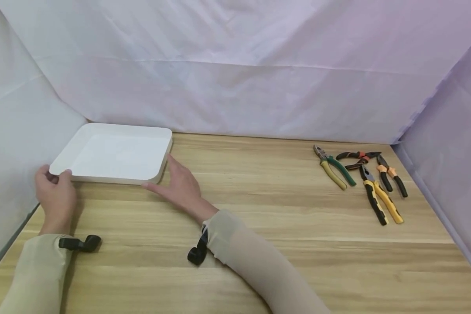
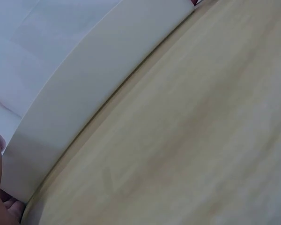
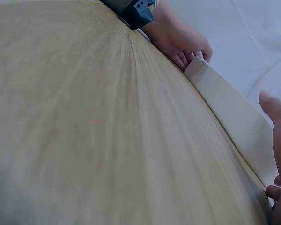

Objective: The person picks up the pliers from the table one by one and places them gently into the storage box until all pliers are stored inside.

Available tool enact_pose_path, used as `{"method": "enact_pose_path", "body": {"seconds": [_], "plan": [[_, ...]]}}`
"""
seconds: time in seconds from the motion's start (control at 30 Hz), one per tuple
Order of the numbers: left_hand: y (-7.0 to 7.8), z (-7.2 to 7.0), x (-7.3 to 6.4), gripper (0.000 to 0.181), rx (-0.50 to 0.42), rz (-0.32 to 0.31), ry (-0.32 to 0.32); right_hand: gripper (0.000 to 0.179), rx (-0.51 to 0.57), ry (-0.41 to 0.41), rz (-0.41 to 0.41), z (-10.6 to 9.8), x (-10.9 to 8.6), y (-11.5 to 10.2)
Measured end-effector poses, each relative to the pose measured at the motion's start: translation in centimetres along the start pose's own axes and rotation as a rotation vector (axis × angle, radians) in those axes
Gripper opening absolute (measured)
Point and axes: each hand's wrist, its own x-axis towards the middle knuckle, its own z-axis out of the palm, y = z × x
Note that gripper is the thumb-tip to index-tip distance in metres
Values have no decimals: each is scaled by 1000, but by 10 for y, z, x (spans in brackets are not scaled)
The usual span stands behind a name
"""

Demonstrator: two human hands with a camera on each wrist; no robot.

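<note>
A shallow white rectangular tray (image 1: 114, 152) lies at the back left of the wooden table. Its pale front wall (image 2: 84, 79) crosses the left wrist view, with its lower edge along the tabletop. My left hand (image 1: 56, 194) grips the front left corner, thumb at the rim and fingers curled round the side. The right hand (image 1: 180, 185) is at the front right corner, thumb and forefinger spread on either side of it. In the right wrist view, the right thumb (image 3: 271, 107) stands raised away from the tray wall; the other fingers are partly hidden.
To the right lie several pliers: a green-and-yellow pair (image 1: 333, 168), a red-and-black pair (image 1: 359, 158), a yellow-and-black pair (image 1: 378, 194) and an orange-and-black pair (image 1: 390, 174). White cloth (image 1: 235, 96) hangs behind the table and at both sides. Black straps (image 1: 80, 243) circle both wrists.
</note>
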Motion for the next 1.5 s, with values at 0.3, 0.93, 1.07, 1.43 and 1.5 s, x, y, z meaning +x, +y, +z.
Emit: {"method": "enact_pose_path", "body": {"seconds": [0.3,0.93,1.07,1.43,1.5], "plan": [[-4,-1,-2,61,17,3,-30,97,-53,4,27,4,-4,-4],[-4,0,-5,61,52,31,-42,82,-56,-14,30,2,-6,-4],[-2,1,-5,61,48,33,-36,82,-61,-12,26,0,-5,-4],[2,2,-11,64,67,32,-85,82,-32,-8,40,-6,-9,-1],[1,4,-11,64,73,42,-83,82,-28,-4,44,-6,-10,0]]}}
